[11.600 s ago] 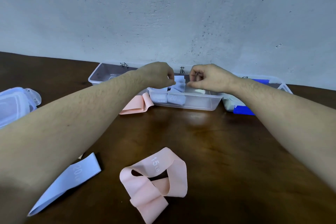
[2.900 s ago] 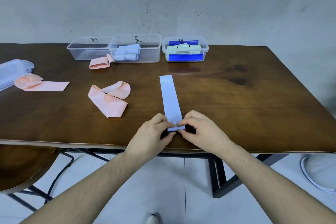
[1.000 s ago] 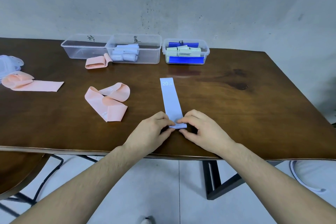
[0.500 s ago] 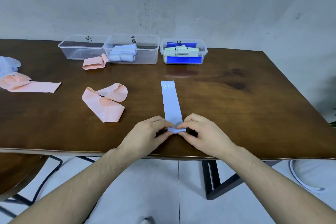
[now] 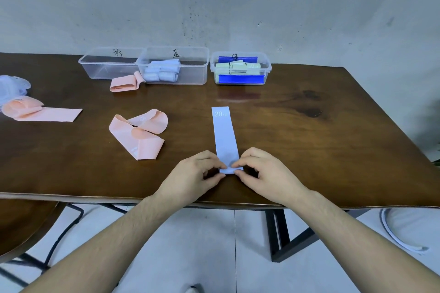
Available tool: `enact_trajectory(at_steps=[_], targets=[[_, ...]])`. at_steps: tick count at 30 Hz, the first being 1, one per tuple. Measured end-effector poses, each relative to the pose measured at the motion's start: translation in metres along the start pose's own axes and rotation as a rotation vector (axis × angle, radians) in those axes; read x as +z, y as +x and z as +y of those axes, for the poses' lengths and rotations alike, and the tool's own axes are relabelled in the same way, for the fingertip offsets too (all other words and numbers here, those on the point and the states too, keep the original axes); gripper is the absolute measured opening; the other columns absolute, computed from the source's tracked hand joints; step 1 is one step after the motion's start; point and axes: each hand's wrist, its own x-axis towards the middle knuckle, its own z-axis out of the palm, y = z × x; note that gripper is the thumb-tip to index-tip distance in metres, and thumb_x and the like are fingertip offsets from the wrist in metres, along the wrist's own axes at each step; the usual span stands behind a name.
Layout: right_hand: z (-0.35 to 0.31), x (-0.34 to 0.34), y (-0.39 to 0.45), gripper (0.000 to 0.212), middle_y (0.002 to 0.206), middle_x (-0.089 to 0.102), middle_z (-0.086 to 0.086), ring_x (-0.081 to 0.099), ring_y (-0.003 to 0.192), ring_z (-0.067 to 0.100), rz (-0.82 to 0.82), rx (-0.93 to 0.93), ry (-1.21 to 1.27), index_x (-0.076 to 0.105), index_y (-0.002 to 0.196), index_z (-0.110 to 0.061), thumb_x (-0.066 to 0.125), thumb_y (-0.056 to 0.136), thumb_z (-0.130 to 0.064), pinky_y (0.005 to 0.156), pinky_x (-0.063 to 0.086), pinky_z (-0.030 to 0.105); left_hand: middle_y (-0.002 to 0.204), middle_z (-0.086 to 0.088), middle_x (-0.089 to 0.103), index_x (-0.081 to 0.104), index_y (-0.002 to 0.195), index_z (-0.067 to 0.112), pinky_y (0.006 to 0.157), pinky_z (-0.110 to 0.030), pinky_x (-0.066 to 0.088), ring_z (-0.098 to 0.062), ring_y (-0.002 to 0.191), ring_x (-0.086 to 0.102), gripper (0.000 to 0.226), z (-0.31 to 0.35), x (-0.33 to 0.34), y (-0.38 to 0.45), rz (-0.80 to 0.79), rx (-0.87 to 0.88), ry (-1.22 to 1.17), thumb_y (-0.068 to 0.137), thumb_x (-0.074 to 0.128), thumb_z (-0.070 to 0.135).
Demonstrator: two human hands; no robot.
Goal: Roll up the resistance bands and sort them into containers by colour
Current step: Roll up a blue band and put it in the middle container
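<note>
Both forearms were bare to the frame's lower edge, with no sleeves, and showed sparse dark hair. The left hand (image 5: 190, 179) and right hand (image 5: 269, 173) wore no gloves, rings or watch. Fingernails were short.

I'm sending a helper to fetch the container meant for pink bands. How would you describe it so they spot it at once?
On the dark wooden table, three clear plastic containers stand in a row along the far edge by the wall. Take the leftmost clear container, with a folded pink resistance band lying on the table just in front of it. Unlike the middle container of pale blue rolls and the right container of green and blue bands, it looks empty.
</note>
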Motion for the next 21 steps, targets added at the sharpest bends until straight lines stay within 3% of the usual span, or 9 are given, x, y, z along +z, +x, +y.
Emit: enact_trajectory(at_steps=[5,11,17,21], targets=[[0.0,-0.001,0.002,0.017,0.102,0.058,-0.018,0.054,0.096,0.003,-0.001,0.007,-0.003,0.072,0.111,-0.03,0.064,0.097,-0.029,0.075,0.038,0.01,0.101,0.018,0.061,0.075,0.106,0.021,0.068,-0.003,0.035,0.009,0.074,0.05,0.017,0.003,-0.002,0.0,-0.005,0.0,0.018,0.09,0.072,0.024],[0.0,0.0,0.003,0.016,0.104,0.056,-0.019,0.052,0.101,0.006,0.033,-0.044,-0.028,0.073,0.11,-0.028,0.067,0.095,-0.025,0.085,0.041,0.015,0.101,0.015,0.062,0.075,0.107,0.021,0.07,-0.001,0.035,0.013,0.078,0.051,0.017,0.005,-0.002,0.001,0.002,-0.026,0.012,0.092,0.07,0.025],[0.001,-0.003,0.008,0.02,0.102,0.057,-0.022,0.051,0.098,0.004,-0.008,-0.044,-0.04,0.071,0.111,-0.03,0.071,0.091,-0.025,0.085,0.044,0.02,0.102,0.02,0.055,0.073,0.109,0.023,0.064,-0.01,0.041,-0.005,0.07,0.053,0.017,0.003,0.001,0.001,0.007,-0.038,0.032,0.093,0.067,0.027],[0.002,-0.004,0.011,0.02,0.1,0.056,-0.022,0.05,0.096,0.0,-0.012,-0.034,-0.031,0.071,0.112,-0.028,0.071,0.092,-0.026,0.083,0.04,0.014,0.105,0.019,0.054,0.07,0.109,0.022,0.063,-0.012,0.042,-0.007,0.067,0.051,0.017,0.003,0.0,0.003,0.007,-0.002,0.035,0.093,0.067,0.022]])
